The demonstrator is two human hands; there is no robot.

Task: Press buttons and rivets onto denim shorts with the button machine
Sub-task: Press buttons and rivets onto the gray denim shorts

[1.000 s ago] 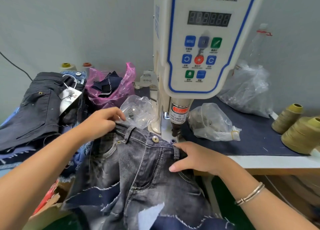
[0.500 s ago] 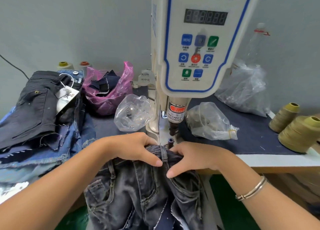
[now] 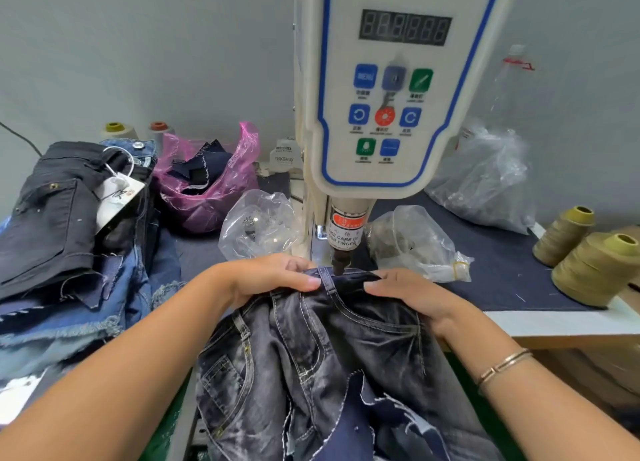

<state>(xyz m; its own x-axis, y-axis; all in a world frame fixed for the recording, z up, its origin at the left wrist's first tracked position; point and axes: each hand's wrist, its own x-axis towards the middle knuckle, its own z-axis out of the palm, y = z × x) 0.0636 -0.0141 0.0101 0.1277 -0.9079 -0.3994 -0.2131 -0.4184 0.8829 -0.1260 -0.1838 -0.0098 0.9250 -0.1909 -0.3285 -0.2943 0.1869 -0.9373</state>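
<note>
Grey washed denim shorts (image 3: 332, 363) hang from the table's front edge, their waistband lying under the punch (image 3: 341, 259) of the white servo button machine (image 3: 391, 89). My left hand (image 3: 273, 277) grips the waistband just left of the punch, fingers curled over the fabric. On the other side my right hand (image 3: 412, 294) holds the waistband and pocket area, fingertips pointing toward the punch. A belt loop (image 3: 325, 280) shows between the two hands. The die below the fabric is hidden.
A pile of dark and blue denim shorts (image 3: 69, 225) lies at the left. A pink bag (image 3: 207, 183) of scraps and clear bags (image 3: 259, 225) (image 3: 415, 242) (image 3: 485, 180) flank the machine. Olive thread cones (image 3: 595, 266) stand at the right.
The shorts were pulled in from the left and the waistband shifted under the punch. Both hands closed in on either side of it, and the punch now sits lower on the fabric.
</note>
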